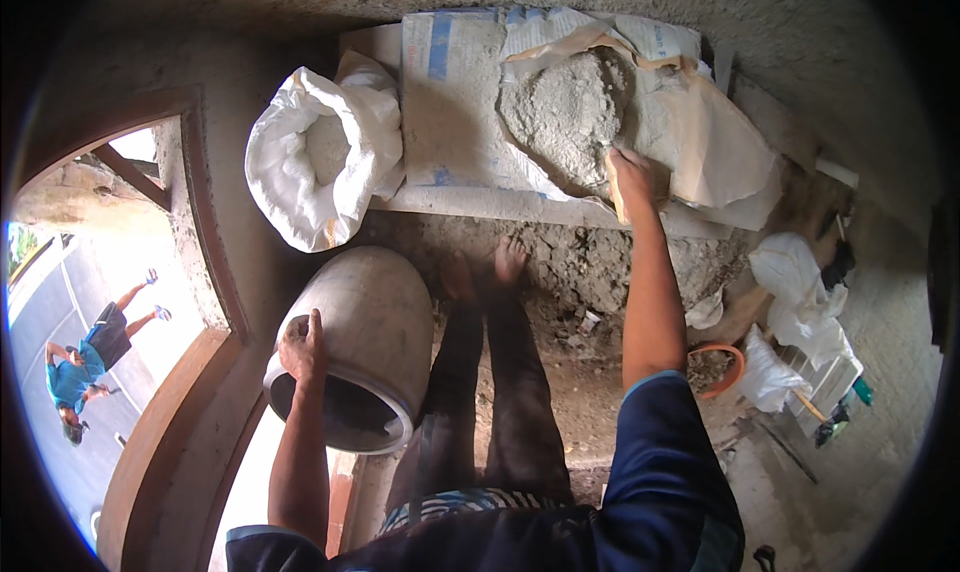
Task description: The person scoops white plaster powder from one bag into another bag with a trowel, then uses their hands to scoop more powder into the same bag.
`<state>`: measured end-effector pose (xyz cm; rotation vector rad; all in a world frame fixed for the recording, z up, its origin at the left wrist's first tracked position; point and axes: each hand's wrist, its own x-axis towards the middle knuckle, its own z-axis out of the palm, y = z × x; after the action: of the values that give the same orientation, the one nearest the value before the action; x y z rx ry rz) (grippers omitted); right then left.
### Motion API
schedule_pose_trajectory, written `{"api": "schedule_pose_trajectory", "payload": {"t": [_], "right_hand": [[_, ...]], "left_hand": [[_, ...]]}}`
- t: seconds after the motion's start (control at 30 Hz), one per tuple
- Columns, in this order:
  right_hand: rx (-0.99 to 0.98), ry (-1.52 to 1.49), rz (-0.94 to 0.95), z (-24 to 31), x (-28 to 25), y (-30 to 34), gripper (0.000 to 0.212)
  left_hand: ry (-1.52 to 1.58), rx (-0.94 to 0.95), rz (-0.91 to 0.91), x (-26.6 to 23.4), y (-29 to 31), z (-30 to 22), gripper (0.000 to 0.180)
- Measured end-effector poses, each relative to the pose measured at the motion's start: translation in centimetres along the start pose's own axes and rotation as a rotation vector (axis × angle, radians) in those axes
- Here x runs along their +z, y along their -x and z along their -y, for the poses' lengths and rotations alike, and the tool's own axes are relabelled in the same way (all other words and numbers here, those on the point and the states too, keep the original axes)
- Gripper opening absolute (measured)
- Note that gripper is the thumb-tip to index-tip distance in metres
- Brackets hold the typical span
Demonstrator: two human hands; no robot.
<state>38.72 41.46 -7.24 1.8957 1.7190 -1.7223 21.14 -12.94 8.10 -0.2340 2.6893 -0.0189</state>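
A grey, rounded bucket point(365, 317) lies tilted beside my legs, its dark mouth facing me. My left hand point(302, 347) grips its rim, the thumb on the outer wall. Across from me lies a torn paper sack point(700, 137) with grey powder point(575, 102) heaped in its opening. My right hand point(632, 180) is closed at the near edge of that powder, around a tan, flat-edged piece that I cannot make out. To the left of the torn sack an open white woven sack point(275, 172) stands with its top rolled back, pale powder inside.
Under the torn sack is a pale slab point(500, 202). Rubble point(640, 272) covers the ground by my bare feet. White plastic bags point(795, 292), an orange ring-shaped rim point(720, 370) and tools lie at right. Through the arched opening at left, a person point(90, 357) is outside.
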Motion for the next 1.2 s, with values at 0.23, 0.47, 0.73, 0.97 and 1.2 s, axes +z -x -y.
{"api": "schedule_pose_trajectory", "payload": {"t": [0.23,0.47,0.73,0.97,1.2], "right_hand": [[0.045,-0.005,-0.044,1.9,-2.4,4.8,0.039],[-0.031,0.031,-0.019,1.8,-4.4,7.5,0.038],[-0.178,0.205,0.057,6.8,-4.0,12.7,0.038],[-0.323,0.458,0.307,15.0,3.7,18.5,0.044],[-0.552,0.750,0.615,20.4,16.0,18.4,0.042]], "left_hand": [[0.006,0.001,0.014,0.0,0.0,0.1,0.044],[-0.009,-0.010,0.055,-0.6,0.1,-0.4,0.043],[0.095,0.028,0.009,-1.1,0.2,-0.3,0.037],[0.125,0.055,-0.019,0.0,0.2,0.8,0.035],[0.196,0.065,-0.036,-0.2,0.4,0.4,0.034]]}}
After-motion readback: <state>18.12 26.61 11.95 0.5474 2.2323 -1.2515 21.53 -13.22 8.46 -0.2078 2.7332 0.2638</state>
